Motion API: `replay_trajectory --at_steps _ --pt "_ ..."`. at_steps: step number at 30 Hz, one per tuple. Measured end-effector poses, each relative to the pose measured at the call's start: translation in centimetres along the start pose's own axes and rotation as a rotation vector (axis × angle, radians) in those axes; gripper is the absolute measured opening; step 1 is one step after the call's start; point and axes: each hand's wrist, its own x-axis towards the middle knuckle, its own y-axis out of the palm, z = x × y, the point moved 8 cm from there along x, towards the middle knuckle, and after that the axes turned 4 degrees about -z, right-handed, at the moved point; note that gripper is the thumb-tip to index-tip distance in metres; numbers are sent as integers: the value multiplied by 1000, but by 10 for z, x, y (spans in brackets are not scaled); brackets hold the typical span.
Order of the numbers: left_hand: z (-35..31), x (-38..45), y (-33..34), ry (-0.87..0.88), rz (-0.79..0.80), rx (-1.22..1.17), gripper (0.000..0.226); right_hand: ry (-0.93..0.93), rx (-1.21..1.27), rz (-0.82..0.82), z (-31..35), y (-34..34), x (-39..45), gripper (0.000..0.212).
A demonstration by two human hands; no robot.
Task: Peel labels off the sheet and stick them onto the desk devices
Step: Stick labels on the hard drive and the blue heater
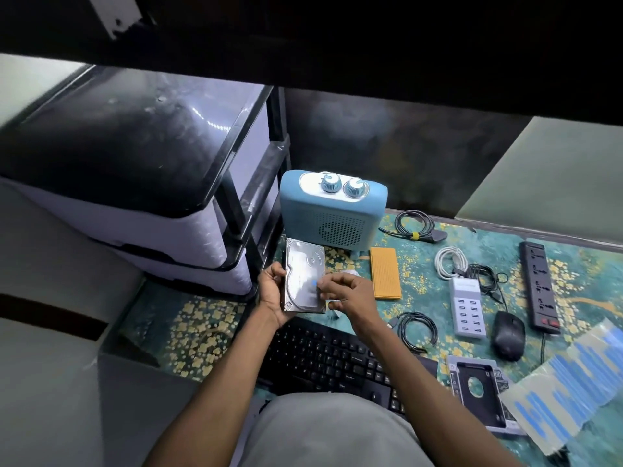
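My left hand (272,291) grips a silver hard drive (303,269) by its left edge and holds it upright above the keyboard. A small blue label (315,283) lies against the drive's face, pinched by the fingertips of my right hand (347,293). The label sheet (569,389), pale backing with several blue strips, lies at the right front on the mat.
On the patterned mat lie a black keyboard (323,358), a blue speaker (332,210), an orange power bank (385,273), a white USB hub (467,306), a black mouse (509,335), a power strip (539,286), a drive caddy (478,389) and coiled cables (416,326). A drawer unit (151,183) stands at left.
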Motion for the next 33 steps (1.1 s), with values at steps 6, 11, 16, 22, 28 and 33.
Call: replay_trajectory --at_steps 6,11,16,22,28,33 --pt "6 -18 15 -43 66 19 76 -61 -84 14 2 -2 -9 23" --pt "12 -13 17 -103 159 63 98 -102 -194 -41 0 -7 -8 28" --pt "7 -3 8 -73 93 79 83 -130 -349 -142 -9 -19 -7 33" --pt "-26 2 4 201 -209 626 62 -101 -530 -395 -21 -51 -9 20" --pt "-40 27 -3 380 -405 1133 95 126 -534 -356 -38 -51 10 86" --pt "-45 35 -8 443 -585 1455 107 188 -597 -286 -41 -43 23 126"
